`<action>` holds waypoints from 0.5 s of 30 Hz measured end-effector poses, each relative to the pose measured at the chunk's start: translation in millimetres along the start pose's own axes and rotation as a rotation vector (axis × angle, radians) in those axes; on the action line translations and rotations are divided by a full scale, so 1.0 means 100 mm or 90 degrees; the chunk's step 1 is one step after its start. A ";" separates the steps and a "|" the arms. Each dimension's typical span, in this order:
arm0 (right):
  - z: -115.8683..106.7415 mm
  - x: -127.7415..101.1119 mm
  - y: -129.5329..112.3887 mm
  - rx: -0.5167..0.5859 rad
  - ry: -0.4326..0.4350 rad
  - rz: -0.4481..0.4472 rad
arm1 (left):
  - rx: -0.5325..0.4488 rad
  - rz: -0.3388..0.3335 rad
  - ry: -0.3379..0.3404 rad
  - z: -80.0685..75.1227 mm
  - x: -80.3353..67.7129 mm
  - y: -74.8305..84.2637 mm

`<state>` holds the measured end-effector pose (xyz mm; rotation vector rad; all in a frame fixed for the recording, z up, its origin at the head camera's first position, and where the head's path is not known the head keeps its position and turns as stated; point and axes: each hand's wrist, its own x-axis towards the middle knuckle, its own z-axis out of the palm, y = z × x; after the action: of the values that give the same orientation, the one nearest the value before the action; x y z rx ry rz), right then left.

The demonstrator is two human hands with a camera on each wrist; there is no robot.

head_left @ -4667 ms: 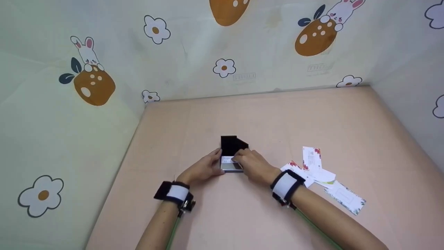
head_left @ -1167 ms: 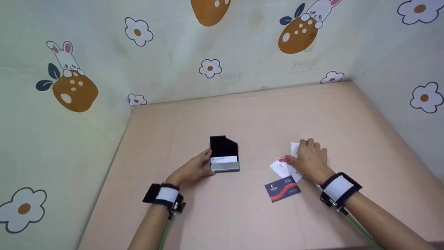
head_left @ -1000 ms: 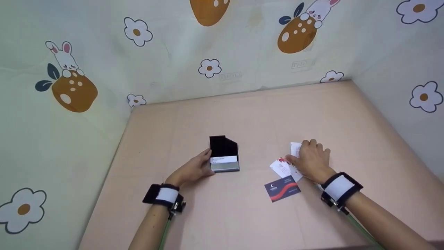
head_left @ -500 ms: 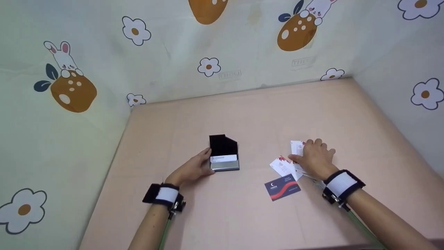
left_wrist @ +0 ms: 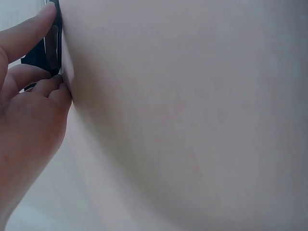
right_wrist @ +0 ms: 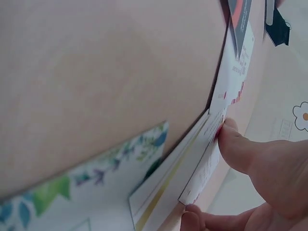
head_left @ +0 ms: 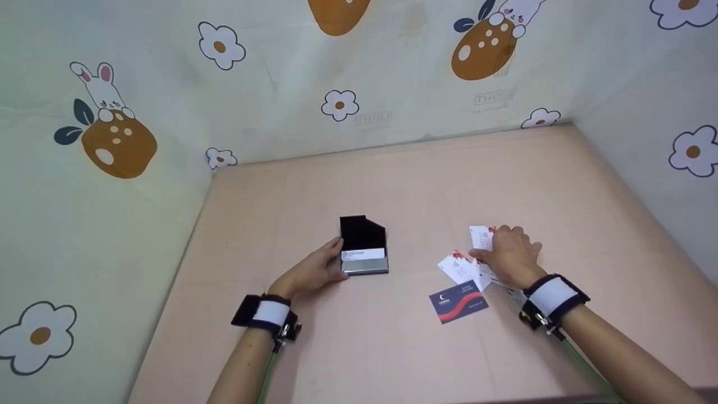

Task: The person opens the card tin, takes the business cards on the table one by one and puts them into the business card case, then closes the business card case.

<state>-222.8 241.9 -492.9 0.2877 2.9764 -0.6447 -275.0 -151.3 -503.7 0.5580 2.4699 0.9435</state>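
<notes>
**A:** What are your hands doing?

**B:** Your right hand (head_left: pixel 507 255) pinches one white card with red flowers (right_wrist: pixel 211 144), thumb on its edge, lifting it off the loose pile of paper cards (head_left: pixel 465 269). Your left hand (head_left: pixel 314 272) curls against the side of the open black and silver card box (head_left: pixel 363 252) in the middle of the pink table (head_left: pixel 426 185).

**A:** How far along are you?

**B:** One white card already stands in the box. I think several are left, and the dark blue card with a red wave (head_left: pixel 459 301) lies apart.
</notes>
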 end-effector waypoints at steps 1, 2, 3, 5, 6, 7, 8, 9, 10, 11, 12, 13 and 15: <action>0.00 0.00 0.00 0.000 0.000 0.002 | 0.002 0.002 0.001 0.00 0.00 0.00; -0.01 0.00 0.00 0.002 -0.001 0.004 | 0.005 0.005 0.003 0.00 0.00 0.00; -0.01 0.00 -0.01 0.002 -0.003 0.006 | 0.008 0.006 0.003 0.00 0.00 0.00; 0.00 0.00 -0.01 0.005 -0.008 0.008 | 0.009 0.006 0.005 0.00 0.00 0.01; 0.00 0.00 -0.01 0.007 -0.007 0.008 | 0.010 0.008 0.005 0.00 0.00 0.00; 0.01 -0.01 -0.01 0.008 -0.005 0.009 | 0.010 0.010 0.006 0.01 0.01 0.00; 0.01 -0.01 -0.01 0.010 -0.002 0.011 | 0.009 0.009 0.005 0.01 0.01 0.00; 0.01 -0.02 -0.01 0.011 0.002 0.013 | 0.007 0.008 0.005 0.01 0.01 0.00; 0.02 -0.02 0.00 0.012 0.006 0.014 | 0.006 0.006 0.005 0.01 0.01 0.00; 0.02 -0.02 0.00 0.012 0.010 0.014 | 0.007 0.004 0.004 0.01 0.01 0.00; 0.02 -0.02 0.00 0.014 0.013 0.013 | 0.006 0.003 0.004 0.02 0.01 0.00; 0.02 -0.02 0.00 0.015 0.013 0.014 | 0.005 0.003 0.005 0.02 0.00 0.01; 0.02 -0.02 0.01 0.019 0.011 0.015 | 0.003 0.002 0.005 0.01 -0.01 0.01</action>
<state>-221.0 241.4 -495.2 0.3325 2.9767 -0.6874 -273.2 -149.9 -503.5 0.5617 2.4798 0.9437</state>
